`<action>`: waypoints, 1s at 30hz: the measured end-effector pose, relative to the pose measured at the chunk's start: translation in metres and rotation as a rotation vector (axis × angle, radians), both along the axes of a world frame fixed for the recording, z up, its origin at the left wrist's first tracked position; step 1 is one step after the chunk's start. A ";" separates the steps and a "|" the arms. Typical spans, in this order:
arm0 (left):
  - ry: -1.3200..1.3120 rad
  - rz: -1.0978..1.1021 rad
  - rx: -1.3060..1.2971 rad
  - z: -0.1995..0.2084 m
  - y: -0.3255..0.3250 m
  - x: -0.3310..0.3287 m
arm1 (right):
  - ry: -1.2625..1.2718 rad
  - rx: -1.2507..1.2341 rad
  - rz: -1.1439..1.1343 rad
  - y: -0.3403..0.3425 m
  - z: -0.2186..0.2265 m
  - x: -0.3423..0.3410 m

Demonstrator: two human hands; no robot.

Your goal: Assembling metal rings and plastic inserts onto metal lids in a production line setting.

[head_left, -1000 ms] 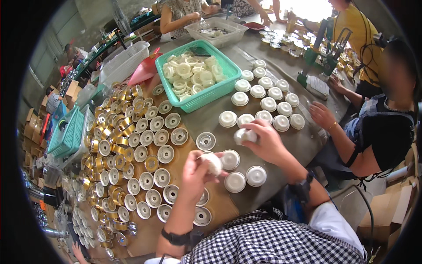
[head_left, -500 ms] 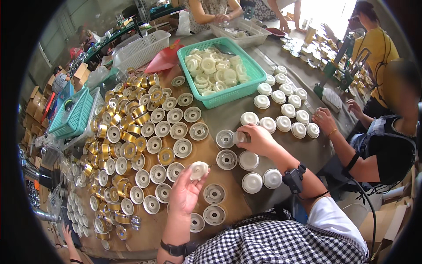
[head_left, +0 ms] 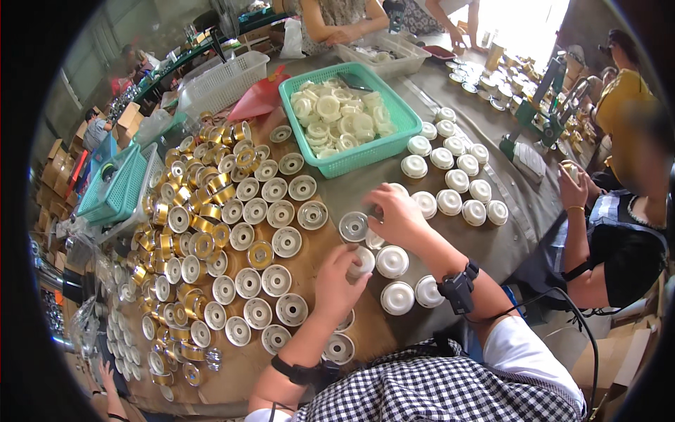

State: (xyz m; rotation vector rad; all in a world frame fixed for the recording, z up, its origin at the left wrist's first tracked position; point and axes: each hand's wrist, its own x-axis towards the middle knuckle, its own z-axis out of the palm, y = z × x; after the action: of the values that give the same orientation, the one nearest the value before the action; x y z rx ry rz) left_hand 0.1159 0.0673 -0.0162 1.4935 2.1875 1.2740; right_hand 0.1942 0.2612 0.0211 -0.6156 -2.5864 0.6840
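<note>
My left hand [head_left: 336, 285] is closed on a white plastic cap [head_left: 362, 261], its fingers bent round the edge. The cap is low over the table, where it covers the spot of a round cup. My right hand [head_left: 402, 216] is just beyond, fingers curved and thumb and forefinger apart, with nothing visible between them. Beside its fingertips stands a cup with a pale, ringed inside [head_left: 353, 226]. A white round piece [head_left: 374, 239] shows partly under this hand; whether they touch is hidden. Close by on the right sits a capped white cup [head_left: 391, 261].
Many gold-sided cups [head_left: 204, 246] crowd the left. A green basket [head_left: 344, 165] of translucent caps stands at the back, near a red scoop [head_left: 260, 97]. Rows of capped cups [head_left: 457, 181] lie right. A co-worker's hands [head_left: 575, 184] and a green press [head_left: 545, 116] are farther right.
My left hand has moved right and away from me with the cap, down toward the cups. The right hand's fingers have opened from the cap they pinched. The co-worker at right has raised their hands.
</note>
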 end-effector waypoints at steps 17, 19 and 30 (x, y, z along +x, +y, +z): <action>0.184 0.058 0.003 -0.016 0.004 -0.001 | 0.028 -0.431 0.072 0.030 -0.042 0.085; 0.214 0.055 0.002 -0.018 0.005 0.000 | -0.032 -0.360 0.057 0.027 -0.049 0.091; 0.194 0.078 -0.030 -0.012 -0.005 0.012 | -0.335 0.041 -0.013 0.022 -0.034 0.060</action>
State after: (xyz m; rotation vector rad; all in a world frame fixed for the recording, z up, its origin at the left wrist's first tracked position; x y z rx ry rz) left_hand 0.1275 0.0623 -0.0280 1.5952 2.3966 1.1563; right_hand 0.2538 0.2835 -0.0128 -0.7916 -2.8909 0.5622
